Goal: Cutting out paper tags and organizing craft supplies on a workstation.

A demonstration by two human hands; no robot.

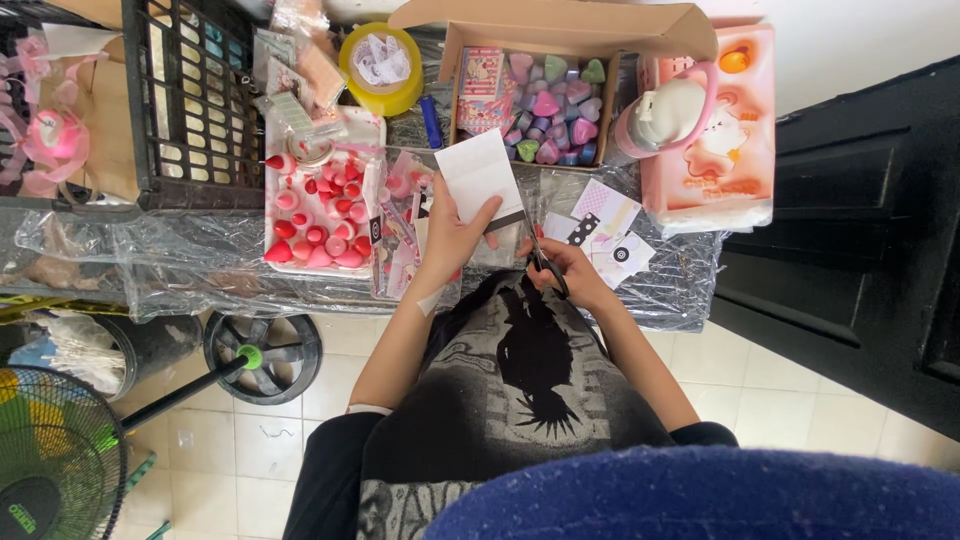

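In the head view, I saw my left hand (pixel 450 240) near the middle of the frame, with the fingers clamped on a white sheet of paper (pixel 480 172). The thumb lay on the front of the sheet and held it upright over the table. My right hand (pixel 572 272) was just to the right of it, closed around black scissors (pixel 543 258). The blades pointed up toward the lower edge of the paper, at a dark strip there; I could not tell if the blades were touching it.

Above the paper, at the top centre, stood an open cardboard box (pixel 560 30) with pastel heart-shaped pieces inside. Left of my hands was a white tray (pixel 372 128) with red and pink small items. A yellow tape roll (pixel 382 68) stood above the tray. Some patterned paper cards (pixel 600 225) lay to the right of the scissors, on the plastic-covered table (pixel 160 260). In the lower left of the frame a fan (pixel 60 460) stood on the tiled floor.
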